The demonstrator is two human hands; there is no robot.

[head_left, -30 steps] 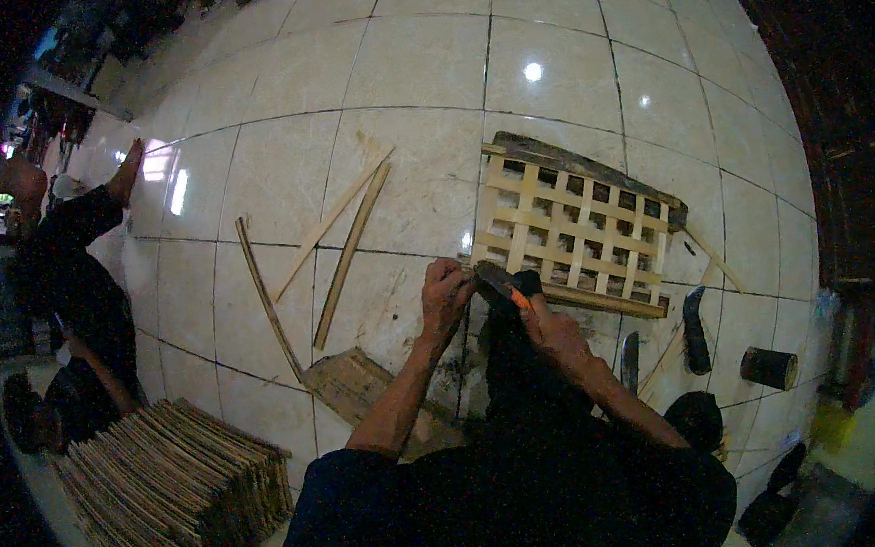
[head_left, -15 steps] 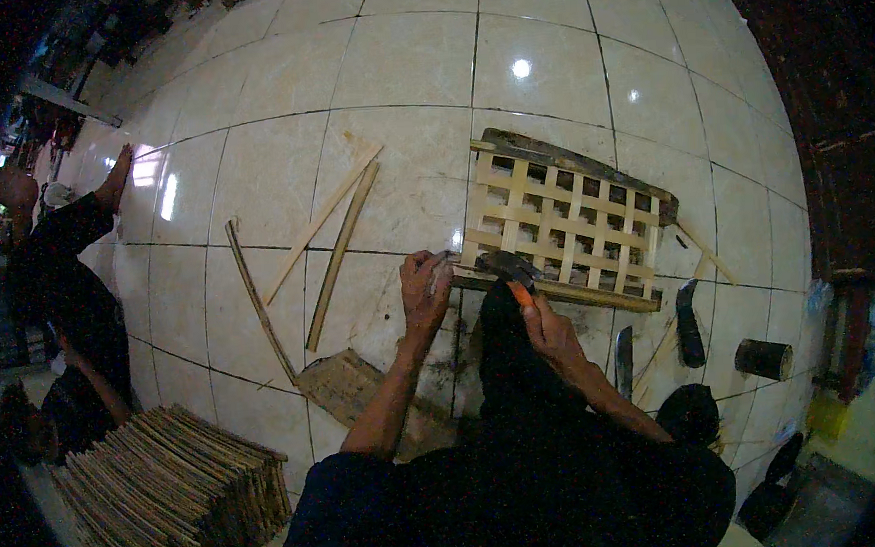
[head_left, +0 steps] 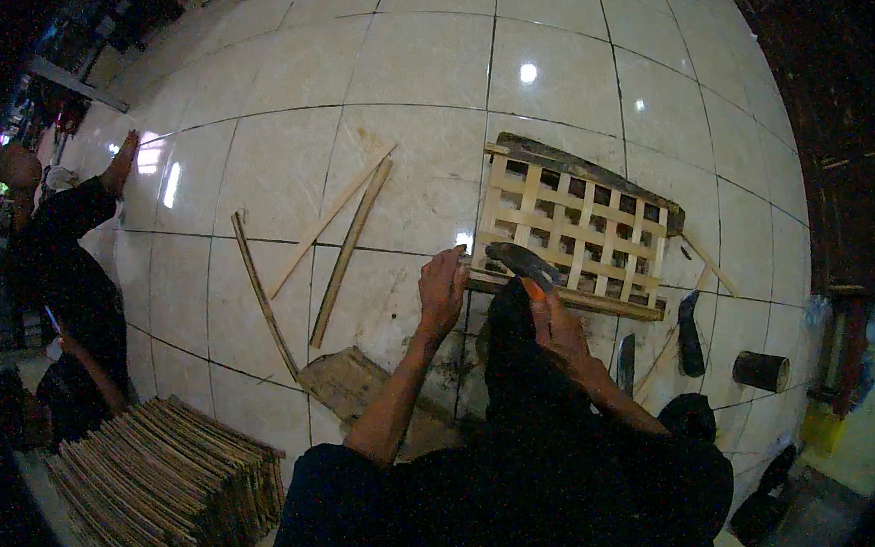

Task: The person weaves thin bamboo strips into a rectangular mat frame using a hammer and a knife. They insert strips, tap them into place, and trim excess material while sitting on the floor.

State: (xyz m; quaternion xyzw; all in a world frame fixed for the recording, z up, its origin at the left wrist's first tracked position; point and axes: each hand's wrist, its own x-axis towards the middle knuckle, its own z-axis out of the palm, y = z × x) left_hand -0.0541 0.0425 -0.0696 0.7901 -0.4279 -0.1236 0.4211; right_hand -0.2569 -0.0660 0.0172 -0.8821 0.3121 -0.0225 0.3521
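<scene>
A woven lattice panel of pale flat bamboo strips lies on the floor, resting on a dark wooden board that shows along its far edge. A bamboo rail runs along the near edge. My right hand grips a hammer by its orange handle, the dark head over the panel's near left corner. Beside that corner, my left hand is closed with its fingertips pinched together. Whatever it pinches is too small to make out.
Loose bamboo strips and a flat worn board lie left. A large stack of slatted pieces stands lower left, near another seated person. On the right are a dark curved blade tool, another blade and a dark cylinder.
The whole view has shifted slightly, carrying the panel a little to the right. The hammer head has tilted and shifted slightly near the corner. My left hand stays beside the corner.
</scene>
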